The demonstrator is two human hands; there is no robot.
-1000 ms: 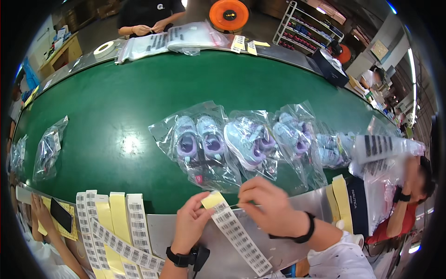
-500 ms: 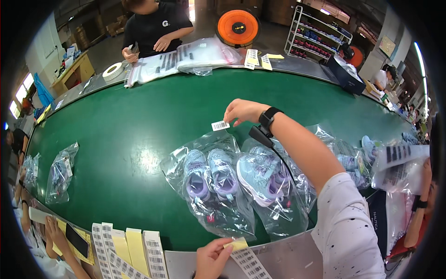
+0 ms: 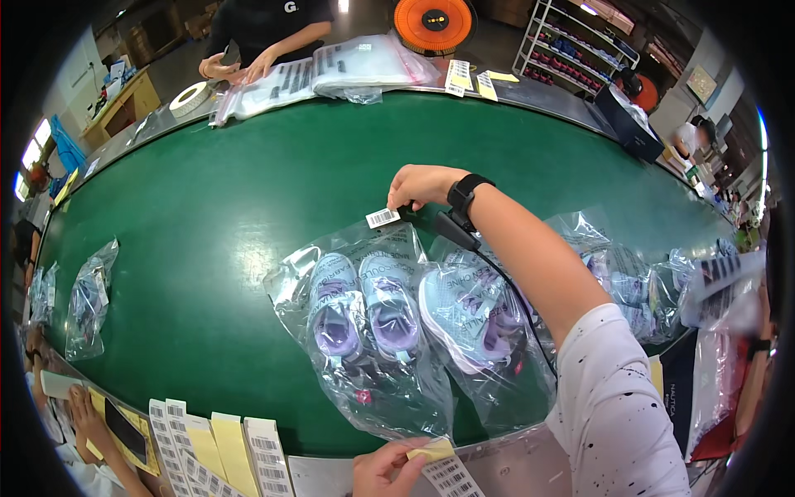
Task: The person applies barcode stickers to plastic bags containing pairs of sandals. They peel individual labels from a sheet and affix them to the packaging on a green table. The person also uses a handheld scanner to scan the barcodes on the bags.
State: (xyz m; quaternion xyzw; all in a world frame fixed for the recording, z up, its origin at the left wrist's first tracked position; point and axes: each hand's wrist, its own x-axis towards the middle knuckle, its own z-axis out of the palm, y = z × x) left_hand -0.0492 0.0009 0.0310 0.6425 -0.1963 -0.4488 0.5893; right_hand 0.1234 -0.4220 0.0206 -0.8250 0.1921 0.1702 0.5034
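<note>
A pair of light blue and lilac sneakers (image 3: 335, 323) lies in a clear plastic bag in front of me. Over the far end of that bag, my right hand (image 3: 422, 187) pinches a small white barcode label (image 3: 383, 218) at its edge; whether the label touches the plastic I cannot tell. Low in the view, my left hand (image 3: 387, 470) is closed on a strip of barcode labels (image 3: 454, 475), its yellow backing folded over at the top. Just right of the first bag lies another bagged sneaker pair (image 3: 464, 311), partly under my right forearm.
More bagged shoes (image 3: 633, 290) lie to the right, and another bag (image 3: 89, 302) at far left. Label strips (image 3: 263, 455) rest on the near metal edge. Across the green belt (image 3: 190, 248), a person handles stacked plastic bags (image 3: 364, 65). A cable hangs by my right forearm.
My right hand and the label have come slightly left, to the bag's far edge. The whole view has shifted a little. The person opposite has brought both hands together over the plastic bags.
</note>
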